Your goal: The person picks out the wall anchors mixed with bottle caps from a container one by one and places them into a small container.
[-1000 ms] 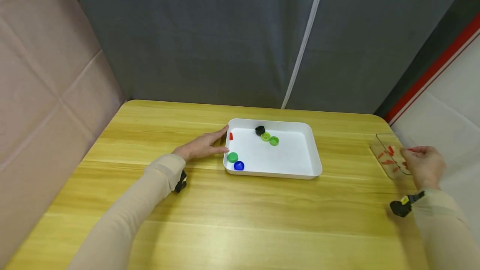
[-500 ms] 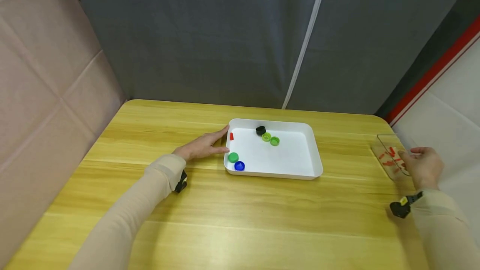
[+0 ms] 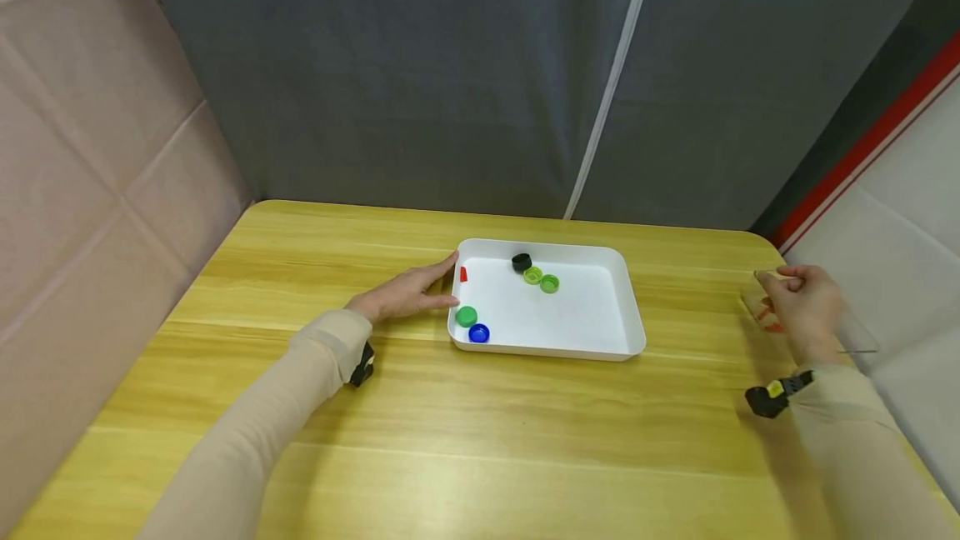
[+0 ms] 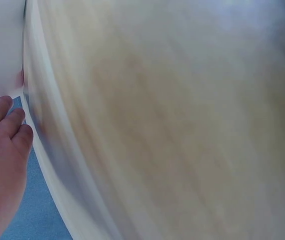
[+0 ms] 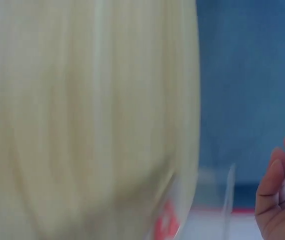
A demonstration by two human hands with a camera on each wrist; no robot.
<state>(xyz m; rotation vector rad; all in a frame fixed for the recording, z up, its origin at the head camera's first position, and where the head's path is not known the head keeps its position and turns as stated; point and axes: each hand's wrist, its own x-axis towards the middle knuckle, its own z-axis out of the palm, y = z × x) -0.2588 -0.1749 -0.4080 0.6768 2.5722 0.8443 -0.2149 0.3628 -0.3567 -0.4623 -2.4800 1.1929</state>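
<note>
My left hand [image 3: 402, 292] rests at the left end of a white tray [image 3: 562, 350], fingers and thumb spread and touching its rim. Inside the tray are a red piece [image 3: 463, 274], a green cap [image 3: 467, 317], a blue cap [image 3: 479, 333], a black cap [image 3: 521, 262] and two light green caps [image 3: 550, 283]. At the far right, my right hand [image 3: 808, 307] is above a clear box [image 3: 858, 350] holding red pieces [image 3: 768, 315]. Thumb and fingertips come together, the other fingers curled in the right wrist view; anything between them is hidden.
The wooden table [image 3: 525, 440] carries everything. A grey curtain [image 3: 412, 82] stands along its far edge, with a pale wall [image 3: 90, 157] on the left. White sheeting [image 3: 907, 248] with a red stripe borders the right side, close to the box.
My right hand has lifted out of the clear box and moved left and away from me, now covering part of the box. The left hand and the tray have stayed put.
</note>
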